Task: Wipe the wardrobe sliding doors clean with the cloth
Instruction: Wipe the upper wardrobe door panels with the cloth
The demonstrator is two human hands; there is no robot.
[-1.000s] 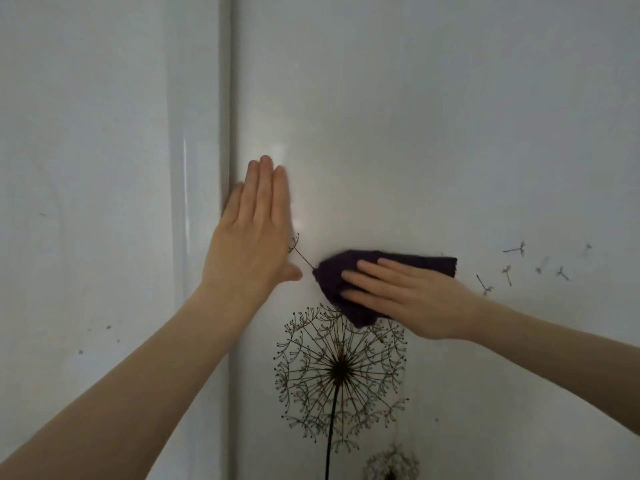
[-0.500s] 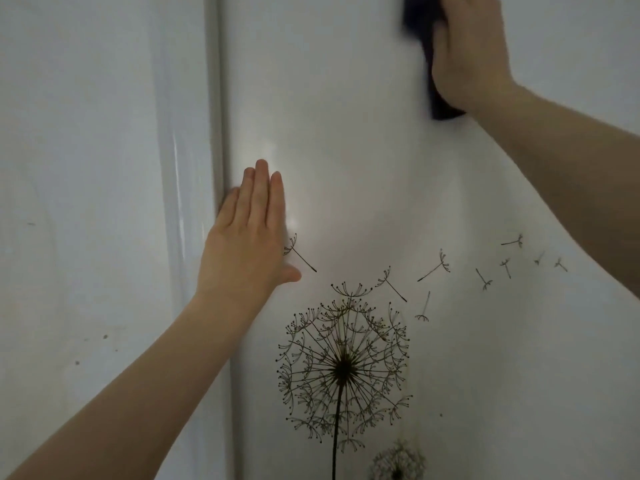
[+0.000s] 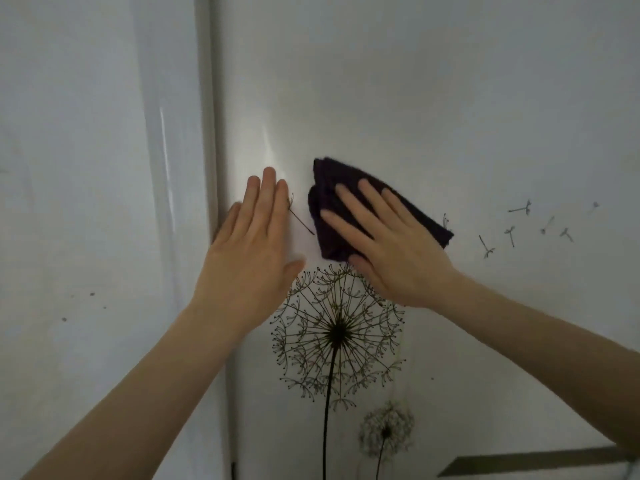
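Note:
A glossy white sliding door [image 3: 415, 98] with a black dandelion print [image 3: 337, 336] fills the right of the view. A second white door [image 3: 86, 168] lies to the left, past a vertical frame edge [image 3: 207, 116]. My right hand [image 3: 391, 247] presses a folded dark purple cloth [image 3: 332, 192] flat against the right door, fingers straight and spread, just above the dandelion head. My left hand [image 3: 252, 244] lies flat on the same door beside the frame edge, fingers straight and pointing up, close to the cloth's left side.
Small printed dandelion seeds [image 3: 512, 233] drift across the door to the right of the cloth. A few dark specks [image 3: 91, 294] mark the left door. A dark slanted strip [image 3: 519, 462] shows at the bottom right corner.
My right hand has swept the cloth down from the top of the door back to just above the dandelion. My left hand has stayed flat in the same place.

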